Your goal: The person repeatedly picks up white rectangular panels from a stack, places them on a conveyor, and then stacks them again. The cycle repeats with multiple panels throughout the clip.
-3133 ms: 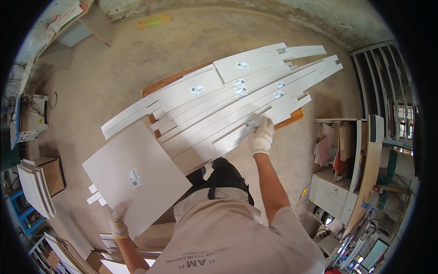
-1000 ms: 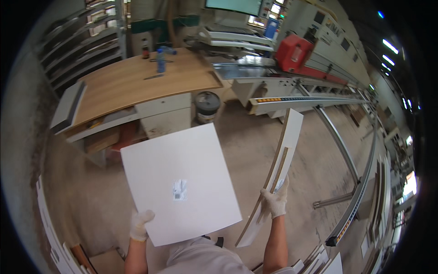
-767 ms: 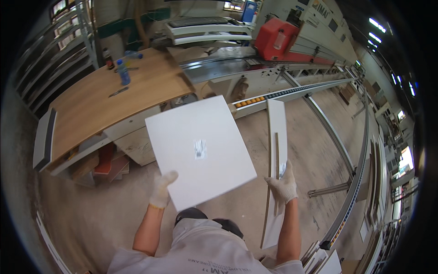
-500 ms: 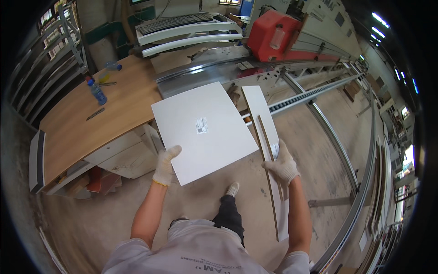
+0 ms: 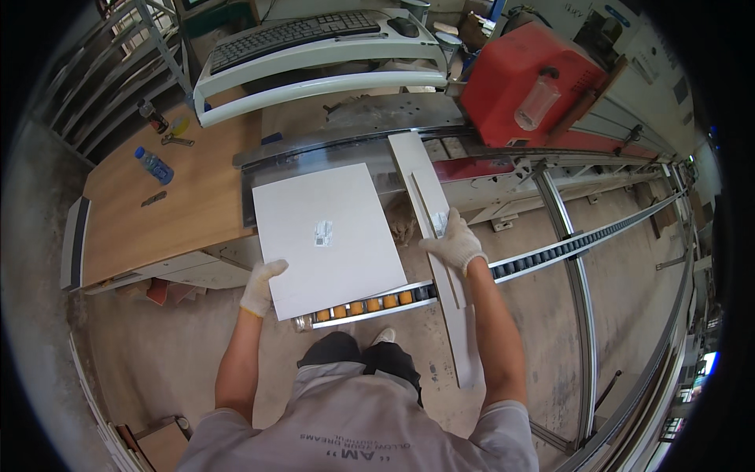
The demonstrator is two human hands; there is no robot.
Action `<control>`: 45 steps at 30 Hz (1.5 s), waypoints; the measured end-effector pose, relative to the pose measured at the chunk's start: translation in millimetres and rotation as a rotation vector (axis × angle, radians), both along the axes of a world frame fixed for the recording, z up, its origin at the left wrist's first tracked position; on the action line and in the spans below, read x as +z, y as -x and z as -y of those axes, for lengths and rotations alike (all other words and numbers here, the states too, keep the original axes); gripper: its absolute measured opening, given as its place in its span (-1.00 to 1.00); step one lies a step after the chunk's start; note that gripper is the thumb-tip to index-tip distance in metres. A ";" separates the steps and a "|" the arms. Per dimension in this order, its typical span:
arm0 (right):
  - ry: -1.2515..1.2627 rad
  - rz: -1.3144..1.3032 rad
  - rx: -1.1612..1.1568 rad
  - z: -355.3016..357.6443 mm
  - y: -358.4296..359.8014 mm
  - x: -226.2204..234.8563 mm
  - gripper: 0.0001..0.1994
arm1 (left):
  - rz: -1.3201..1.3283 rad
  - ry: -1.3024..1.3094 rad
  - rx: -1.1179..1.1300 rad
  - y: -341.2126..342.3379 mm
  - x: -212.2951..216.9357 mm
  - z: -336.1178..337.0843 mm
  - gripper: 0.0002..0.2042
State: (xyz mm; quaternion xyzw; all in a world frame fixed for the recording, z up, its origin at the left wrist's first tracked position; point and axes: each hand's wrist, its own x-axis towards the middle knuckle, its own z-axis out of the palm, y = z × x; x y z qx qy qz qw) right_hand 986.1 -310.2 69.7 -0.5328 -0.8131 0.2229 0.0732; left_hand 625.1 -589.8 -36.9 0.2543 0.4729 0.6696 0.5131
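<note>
My gloved left hand [image 5: 262,289] grips the near left edge of a white square panel [image 5: 338,271], thumb on top. A small printed label [image 5: 323,233] is stuck on that panel, and its far part overlaps the machine's metal bed. In my gloved right hand [image 5: 456,245] are two narrow white strips, a long one [image 5: 462,346] and a shorter one [image 5: 425,200] lying on top of it. My thumb presses across them, and another label [image 5: 440,223] shows beside my fingers. The long strip's far end reaches over the metal bed. The undersides of all pieces are hidden.
Below the panel runs a roller rail [image 5: 366,305] with orange and dark rollers. A wooden worktop [image 5: 197,181] at left carries a blue-capped bottle [image 5: 154,167] and small tools. Ahead stand a keyboard shelf [image 5: 322,59] and a red machine housing [image 5: 527,86]; metal rails [image 5: 578,299] extend right.
I have moved closer to the machine, with the panel and strips now over the metal bed and roller rail. Both hands keep their hold.
</note>
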 end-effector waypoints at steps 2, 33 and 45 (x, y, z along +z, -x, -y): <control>0.006 -0.073 0.041 -19.7 8.2 -6.6 0.03 | 0.052 0.064 0.057 8.1 -6.0 -8.9 -0.51; -0.503 0.088 0.291 -66.8 212.0 -15.5 -0.74 | 0.002 0.348 0.415 67.1 13.0 -71.3 -0.35; -0.307 -0.050 -0.103 -104.1 202.6 -15.7 0.01 | 0.114 0.293 0.414 65.2 28.5 -96.0 -0.35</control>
